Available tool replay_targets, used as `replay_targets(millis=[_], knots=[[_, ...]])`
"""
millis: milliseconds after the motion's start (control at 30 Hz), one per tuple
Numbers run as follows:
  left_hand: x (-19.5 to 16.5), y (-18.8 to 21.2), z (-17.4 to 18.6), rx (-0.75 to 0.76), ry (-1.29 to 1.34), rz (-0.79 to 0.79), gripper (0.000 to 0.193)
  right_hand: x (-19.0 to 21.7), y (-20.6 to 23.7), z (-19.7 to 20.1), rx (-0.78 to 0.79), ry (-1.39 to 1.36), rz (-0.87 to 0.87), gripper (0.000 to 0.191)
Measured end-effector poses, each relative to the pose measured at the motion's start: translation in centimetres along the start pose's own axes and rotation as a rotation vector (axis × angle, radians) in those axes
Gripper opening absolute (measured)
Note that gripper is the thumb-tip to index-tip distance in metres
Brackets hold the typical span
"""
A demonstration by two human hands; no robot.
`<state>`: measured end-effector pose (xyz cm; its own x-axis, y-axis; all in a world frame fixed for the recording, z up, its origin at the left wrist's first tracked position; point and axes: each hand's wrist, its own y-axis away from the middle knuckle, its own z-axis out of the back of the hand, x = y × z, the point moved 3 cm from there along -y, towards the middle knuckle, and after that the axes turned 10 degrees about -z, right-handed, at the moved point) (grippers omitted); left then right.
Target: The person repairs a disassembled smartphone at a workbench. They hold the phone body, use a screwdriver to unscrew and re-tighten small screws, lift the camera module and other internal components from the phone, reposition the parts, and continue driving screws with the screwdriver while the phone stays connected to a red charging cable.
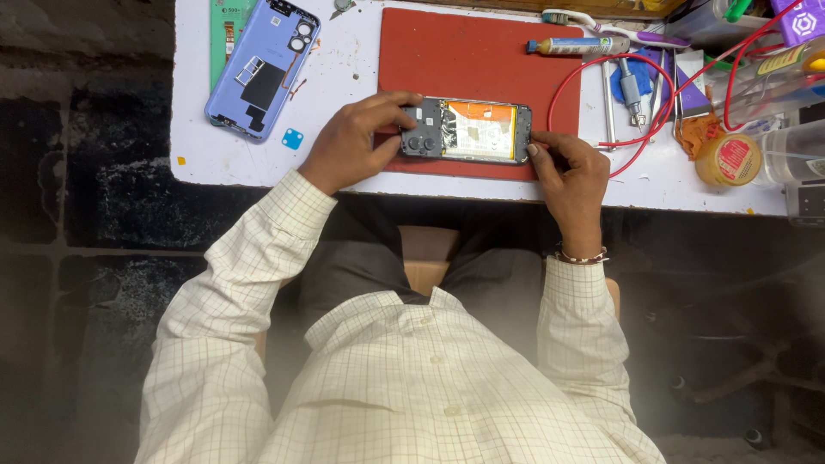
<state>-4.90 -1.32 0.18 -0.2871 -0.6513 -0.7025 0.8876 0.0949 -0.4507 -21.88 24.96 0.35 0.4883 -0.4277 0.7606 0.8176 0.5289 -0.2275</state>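
Left hand [354, 142] grips camera end of opened phone [465, 131]; right hand [569, 172] pinches opposite end, over red mat [481, 60]. Risk: phone sits near worktop [258, 159] edge; slipping grip could drop it.

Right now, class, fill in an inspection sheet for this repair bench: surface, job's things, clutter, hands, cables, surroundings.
Surface: white table with a red mat.
Job's things: opened phone on the mat's near edge; blue back cover lying apart to the left.
Clutter: glue tube, toothbrush, yellow-lidded jar, tools at right.
Hands: left hand grips the phone's camera end; right hand holds the other end.
Cables: red wire looping on the right.
Surroundings: dark floor.
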Motion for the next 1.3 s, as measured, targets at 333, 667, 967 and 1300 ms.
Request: replay_targets(millis=[333, 667, 967, 1300], knots=[[0.2, 0.7, -0.5, 0.039, -0.041, -0.047, 0.042, 0.0, 0.1, 0.1, -0.006, 0.000, 0.013, 0.016], [0.6, 0.5, -0.7, 0.042, -0.109, -0.016, 0.050, 0.1, 0.2, 0.1, -0.005, -0.004, 0.002, 0.016], [1.5, -1.0, 0.6, -0.061, -0.074, 0.005, 0.055, 0.3, 0.2, 0.1, -0.011, 0.003, -0.001, 0.015], [6.3, -2.8, 0.5, -0.009, -0.257, -0.021, 0.058, 0.4, 0.2, 0.0, -0.020, 0.006, 0.009, 0.014]])
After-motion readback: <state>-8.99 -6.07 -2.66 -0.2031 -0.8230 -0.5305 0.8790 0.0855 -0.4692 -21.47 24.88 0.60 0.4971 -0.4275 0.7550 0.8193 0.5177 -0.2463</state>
